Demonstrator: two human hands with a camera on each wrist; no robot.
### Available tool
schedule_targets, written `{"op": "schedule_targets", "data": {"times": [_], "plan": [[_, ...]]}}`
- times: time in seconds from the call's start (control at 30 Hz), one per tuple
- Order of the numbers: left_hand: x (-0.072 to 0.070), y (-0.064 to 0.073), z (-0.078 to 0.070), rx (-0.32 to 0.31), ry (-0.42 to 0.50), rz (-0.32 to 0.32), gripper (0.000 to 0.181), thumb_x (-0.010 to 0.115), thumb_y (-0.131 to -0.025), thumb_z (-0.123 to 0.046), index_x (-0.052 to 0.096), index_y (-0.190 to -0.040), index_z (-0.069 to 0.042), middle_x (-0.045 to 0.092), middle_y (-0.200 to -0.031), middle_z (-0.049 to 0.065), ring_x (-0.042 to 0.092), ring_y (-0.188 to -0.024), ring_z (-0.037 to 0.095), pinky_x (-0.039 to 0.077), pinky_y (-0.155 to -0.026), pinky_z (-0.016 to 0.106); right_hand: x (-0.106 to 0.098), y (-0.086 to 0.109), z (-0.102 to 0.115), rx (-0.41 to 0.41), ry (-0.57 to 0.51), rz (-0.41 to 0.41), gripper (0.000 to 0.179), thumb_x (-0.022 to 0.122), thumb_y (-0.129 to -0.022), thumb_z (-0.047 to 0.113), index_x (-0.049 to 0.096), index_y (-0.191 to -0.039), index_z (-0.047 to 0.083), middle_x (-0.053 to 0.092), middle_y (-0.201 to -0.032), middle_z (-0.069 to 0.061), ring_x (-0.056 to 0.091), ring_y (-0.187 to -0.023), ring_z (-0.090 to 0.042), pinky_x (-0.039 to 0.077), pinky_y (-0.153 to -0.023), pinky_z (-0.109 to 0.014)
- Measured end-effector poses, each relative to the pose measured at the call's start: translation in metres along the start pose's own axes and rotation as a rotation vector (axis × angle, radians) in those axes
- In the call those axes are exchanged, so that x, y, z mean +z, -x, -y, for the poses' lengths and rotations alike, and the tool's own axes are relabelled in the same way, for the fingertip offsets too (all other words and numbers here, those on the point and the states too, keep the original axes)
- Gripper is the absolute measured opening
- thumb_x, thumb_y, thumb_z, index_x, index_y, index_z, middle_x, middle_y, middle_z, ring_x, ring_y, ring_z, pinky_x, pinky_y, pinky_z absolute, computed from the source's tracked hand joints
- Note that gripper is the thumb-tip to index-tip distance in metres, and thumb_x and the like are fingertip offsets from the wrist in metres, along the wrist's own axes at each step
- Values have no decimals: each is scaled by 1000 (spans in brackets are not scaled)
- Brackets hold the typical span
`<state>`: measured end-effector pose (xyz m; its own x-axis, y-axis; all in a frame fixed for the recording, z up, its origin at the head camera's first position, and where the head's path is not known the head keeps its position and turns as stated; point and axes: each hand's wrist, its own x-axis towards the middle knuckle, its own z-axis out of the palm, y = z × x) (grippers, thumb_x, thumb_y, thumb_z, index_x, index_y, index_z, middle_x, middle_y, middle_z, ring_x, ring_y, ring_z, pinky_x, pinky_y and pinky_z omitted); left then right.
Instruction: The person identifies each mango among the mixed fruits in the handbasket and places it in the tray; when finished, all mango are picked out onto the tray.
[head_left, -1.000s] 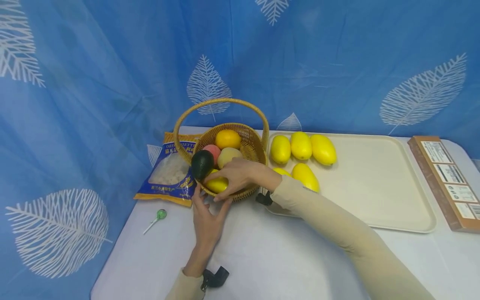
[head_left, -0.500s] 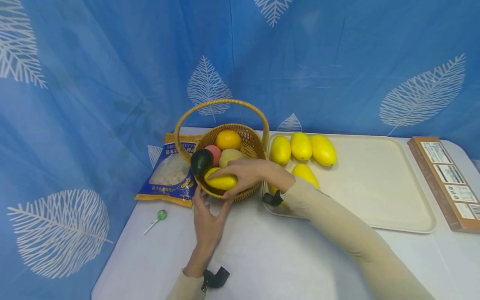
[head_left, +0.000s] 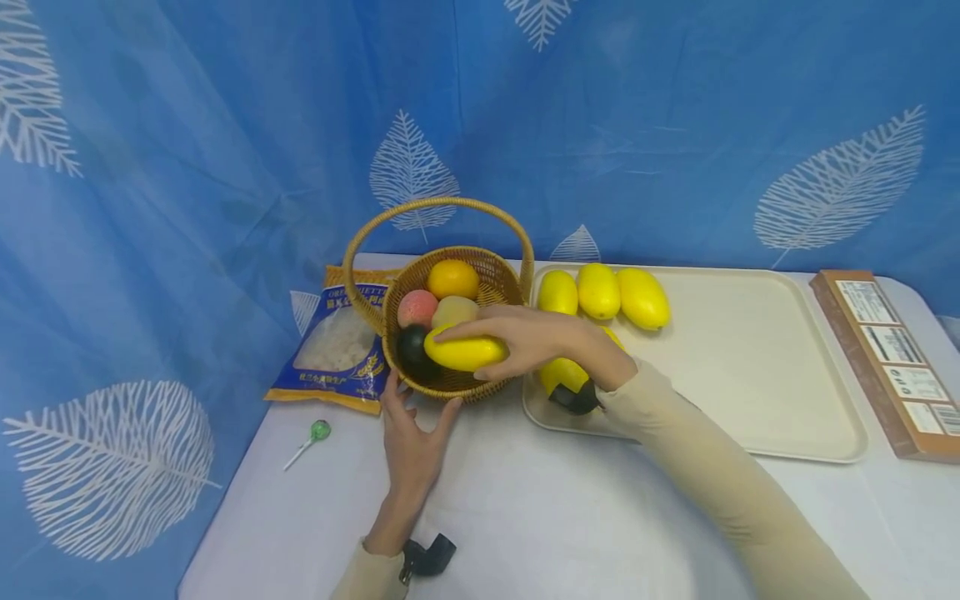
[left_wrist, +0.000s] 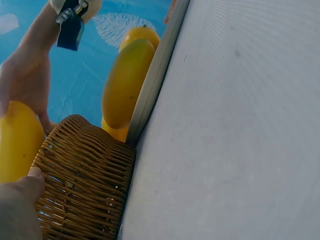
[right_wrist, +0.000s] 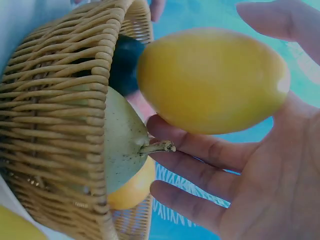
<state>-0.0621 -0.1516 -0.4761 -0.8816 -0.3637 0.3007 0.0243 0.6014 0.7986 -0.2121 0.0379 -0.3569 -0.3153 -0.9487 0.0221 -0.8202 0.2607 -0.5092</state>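
My right hand (head_left: pixel 528 337) holds a yellow mango (head_left: pixel 467 350) between thumb and fingers, over the front right part of the wicker basket (head_left: pixel 486 392). In the right wrist view the mango (right_wrist: pixel 212 80) lies level with the basket's mouth. My left hand (head_left: pixel 412 446) grips the front of the basket; the left wrist view has its thumb on the rim. Inside the basket are a dark green avocado (head_left: pixel 415 350), a pinkish-red peach (head_left: pixel 417 308), an orange (head_left: pixel 453 279) and a pale, stemmed pear (right_wrist: pixel 125 135), partly hidden by the right hand in the head view.
A beige tray (head_left: pixel 742 367) with several mangoes (head_left: pixel 642 298) stands right of the basket. A brown box (head_left: pixel 892 367) lies beyond it. Left of the basket are a blue pasta bag (head_left: pixel 330 342) and a green lollipop (head_left: pixel 319 430). A blue curtain (head_left: pixel 637 125) hangs behind.
My right hand has lifted the mango from the basket's front and moved it right. The avocado has slid down and the peach shows more fully. My left hand stays at the basket.
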Motion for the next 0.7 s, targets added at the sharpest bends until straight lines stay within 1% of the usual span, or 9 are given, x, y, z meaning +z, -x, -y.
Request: {"op": "schedule_targets", "data": {"times": [0.23,0.37,0.43,0.5,0.53,0.6,0.63,0.67,0.7], "plan": [[0,1,0,-3,-1,-2,99,75,-83,-46,16,-155,-13,40,-145,15,47,-126,30,47,-95,46,4,11,-2,-3,9,-27,67,63,-90,40,37,-151,33,46,-150,2,48,-130,-24,37,-111,-48],[0,1,0,-11,-5,3,99,75,-83,-47,16,-156,-14,40,-145,15,47,-127,30,47,-96,47,5,16,-3,-19,6,-64,67,65,-90,40,38,-151,30,44,-152,3,46,-133,-25,36,-112,-47],[0,2,-1,-14,-10,4,99,75,-83,-47,15,-156,-15,40,-145,15,47,-127,30,47,-96,47,4,20,-1,-16,23,-88,68,67,-90,42,40,-150,28,50,-146,0,51,-124,-23,41,-107,-43],[0,2,-1,-15,-11,4,99,75,-84,-47,16,-155,-14,40,-144,15,47,-127,30,47,-96,47,4,24,1,9,51,-104,70,69,-89,44,40,-150,30,56,-131,-2,53,-107,-19,45,-94,-36],[0,1,-2,-15,-10,4,99,75,-84,-47,16,-155,-14,40,-144,15,47,-127,30,47,-96,46,5,26,2,24,61,-109,71,70,-88,45,40,-150,31,56,-124,-3,51,-99,-18,45,-87,-33],[-1,1,-2,-15,-10,5,98,75,-84,-47,16,-155,-13,41,-144,15,47,-127,30,47,-96,46,7,28,5,50,75,-115,73,72,-86,46,40,-150,33,52,-111,-4,46,-89,-17,41,-77,-31],[-1,1,-3,-14,-7,6,98,75,-84,-46,16,-155,-13,41,-144,15,47,-126,30,47,-95,46,8,29,5,60,76,-119,73,73,-85,46,40,-150,34,50,-107,-5,44,-87,-18,40,-75,-31],[-1,1,-3,-15,-5,8,98,75,-84,-47,16,-155,-13,40,-144,15,47,-127,30,47,-96,46,9,30,6,64,67,-129,72,73,-86,45,40,-149,34,48,-108,-6,45,-89,-18,41,-76,-32],[-1,1,-4,-17,-3,10,98,74,-84,-47,16,-155,-13,40,-144,15,47,-127,30,47,-96,47,10,30,5,64,53,-141,71,73,-86,44,41,-149,34,47,-114,-8,47,-95,-20,43,-80,-33]]}}
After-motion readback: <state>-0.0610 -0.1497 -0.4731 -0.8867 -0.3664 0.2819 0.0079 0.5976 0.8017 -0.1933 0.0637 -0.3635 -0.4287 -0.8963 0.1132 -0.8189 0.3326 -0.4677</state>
